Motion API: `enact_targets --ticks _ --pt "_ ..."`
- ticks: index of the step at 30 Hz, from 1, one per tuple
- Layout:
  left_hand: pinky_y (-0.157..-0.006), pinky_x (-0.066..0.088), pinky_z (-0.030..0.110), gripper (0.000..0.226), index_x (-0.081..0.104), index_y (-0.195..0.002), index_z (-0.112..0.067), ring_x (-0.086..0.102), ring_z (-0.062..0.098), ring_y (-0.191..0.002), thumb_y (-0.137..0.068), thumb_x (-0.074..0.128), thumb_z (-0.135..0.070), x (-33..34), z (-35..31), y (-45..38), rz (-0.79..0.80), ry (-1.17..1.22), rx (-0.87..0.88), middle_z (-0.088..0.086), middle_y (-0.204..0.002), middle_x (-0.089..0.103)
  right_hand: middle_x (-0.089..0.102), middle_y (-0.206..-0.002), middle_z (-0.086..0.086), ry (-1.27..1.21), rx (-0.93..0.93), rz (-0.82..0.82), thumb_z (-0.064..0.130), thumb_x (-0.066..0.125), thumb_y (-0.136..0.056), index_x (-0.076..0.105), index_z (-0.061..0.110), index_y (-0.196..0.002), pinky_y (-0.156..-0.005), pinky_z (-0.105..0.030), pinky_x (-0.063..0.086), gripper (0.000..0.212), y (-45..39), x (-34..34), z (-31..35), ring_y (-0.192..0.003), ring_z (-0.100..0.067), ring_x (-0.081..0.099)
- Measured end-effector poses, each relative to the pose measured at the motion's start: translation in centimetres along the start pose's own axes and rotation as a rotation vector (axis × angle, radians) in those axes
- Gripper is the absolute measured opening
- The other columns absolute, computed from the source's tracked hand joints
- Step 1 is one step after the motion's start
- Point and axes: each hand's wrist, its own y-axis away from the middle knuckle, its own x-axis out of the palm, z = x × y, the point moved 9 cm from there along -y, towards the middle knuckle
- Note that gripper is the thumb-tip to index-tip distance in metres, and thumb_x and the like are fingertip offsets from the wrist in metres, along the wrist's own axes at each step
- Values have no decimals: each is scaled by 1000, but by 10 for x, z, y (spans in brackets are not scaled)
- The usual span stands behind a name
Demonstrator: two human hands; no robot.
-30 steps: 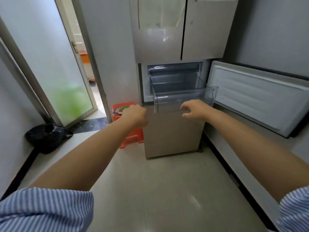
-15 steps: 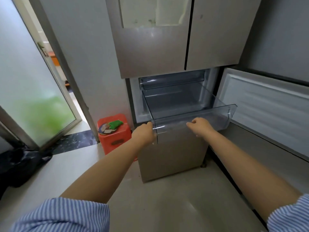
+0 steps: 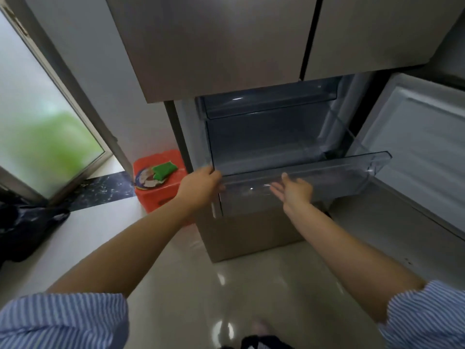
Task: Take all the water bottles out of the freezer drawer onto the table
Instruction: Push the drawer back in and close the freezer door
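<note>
We see the freezer drawer (image 3: 297,190), a clear plastic bin, pulled well out of the lower compartment of the fridge (image 3: 214,46). Its front panel juts toward us, and its right end reaches close to the open freezer door (image 3: 422,152), which swings out to the right. Through the clear walls and from above, we make out only the drawer's bare inner floor and walls; we cannot make out any water bottles in it.

Our left hand (image 3: 200,188) is at the drawer's front left corner. Its grip is closed around that corner, with the fingers curled over the rim and the thumb side toward the fridge wall. Our right hand (image 3: 293,191) is just in front of the drawer's front panel, near its middle. Its grip is loose and wide: the fingers are straight and spread, the palm is turned up and leftward, and it holds nothing. We cannot tell whether its fingertips touch the panel or stop just short of it.

Above the drawer sits a second clear drawer (image 3: 269,102), pushed in under the closed upper doors. To the left of the fridge, on the floor, stands a red stool (image 3: 161,192) with a green sponge (image 3: 164,170) lying on a round printed object on its top. Further left are a frosted glass door (image 3: 42,127) and a dark bag (image 3: 27,230) on the pale floor (image 3: 226,298). Blue striped sleeves (image 3: 63,321) frame the bottom corners of the view.
</note>
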Motion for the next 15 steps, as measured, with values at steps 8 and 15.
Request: enact_targets --ticks 8,15 --pt "-76 45 40 30 54 -111 0 54 33 -100 -97 46 -25 -2 31 -63 -110 162 -189 17 -117 51 62 -111 -23 -14 -25 -3 9 48 -96 21 0 -145 -96 -35 50 56 -65 60 25 -115 -34 60" --pt "-104 33 37 47 40 -137 3 40 32 -127 -90 42 1 10 44 -101 -17 79 -101 19 -142 35 61 -121 -20 413 -183 -139 6 61 -88 52 -2 -123 -75 -25 57 37 -119 108 70 -78 -22 64"
